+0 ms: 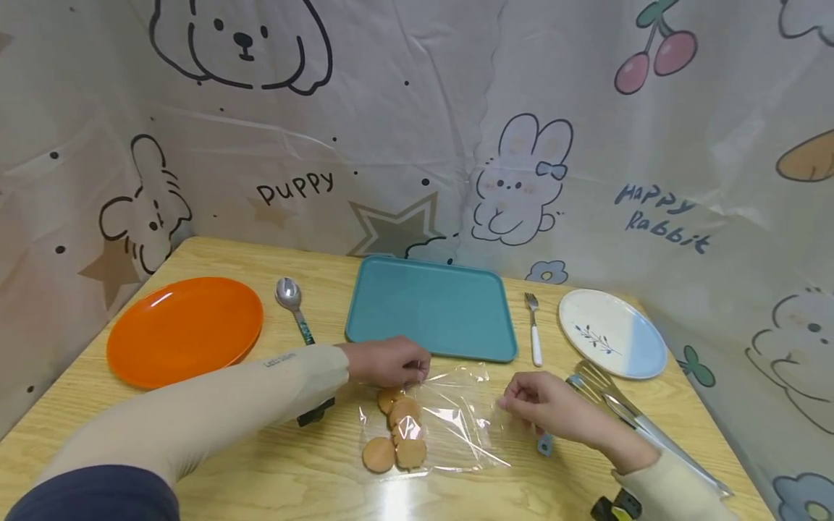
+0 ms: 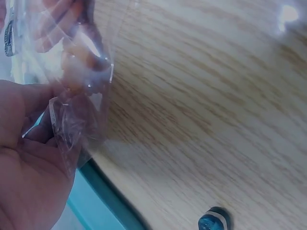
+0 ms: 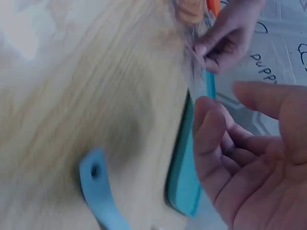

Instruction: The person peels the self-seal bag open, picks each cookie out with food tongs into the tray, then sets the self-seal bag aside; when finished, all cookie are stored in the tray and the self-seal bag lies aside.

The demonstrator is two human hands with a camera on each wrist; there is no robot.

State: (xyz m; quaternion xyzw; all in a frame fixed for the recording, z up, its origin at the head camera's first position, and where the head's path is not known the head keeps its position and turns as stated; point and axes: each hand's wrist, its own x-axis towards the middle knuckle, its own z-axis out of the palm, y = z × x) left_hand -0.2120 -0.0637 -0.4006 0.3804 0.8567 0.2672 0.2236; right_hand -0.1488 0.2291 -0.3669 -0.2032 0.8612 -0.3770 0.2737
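Observation:
A clear plastic bag (image 1: 456, 427) of round tan biscuits (image 1: 409, 434) lies in front of the teal tray (image 1: 430, 307). In the head view, my left hand (image 1: 394, 360) pinches the bag at its far edge. Up close in the left wrist view, the crinkled film (image 2: 69, 127) sits between that hand's thumb and fingers. My right hand (image 1: 544, 405) is beside the bag's right end. Its fingers are loosely bent in the right wrist view, with the thumb apart from them and no thing held. A blue handle with a hole (image 3: 98, 179) lies below this hand.
An orange plate (image 1: 189, 329) and a spoon (image 1: 293, 304) lie to the left. Right of the tray are a fork (image 1: 533, 329) and a white-and-blue plate (image 1: 612, 333). Long metal tongs (image 1: 677, 452) lie beneath the right forearm. A printed curtain (image 1: 391, 145) hangs behind the table.

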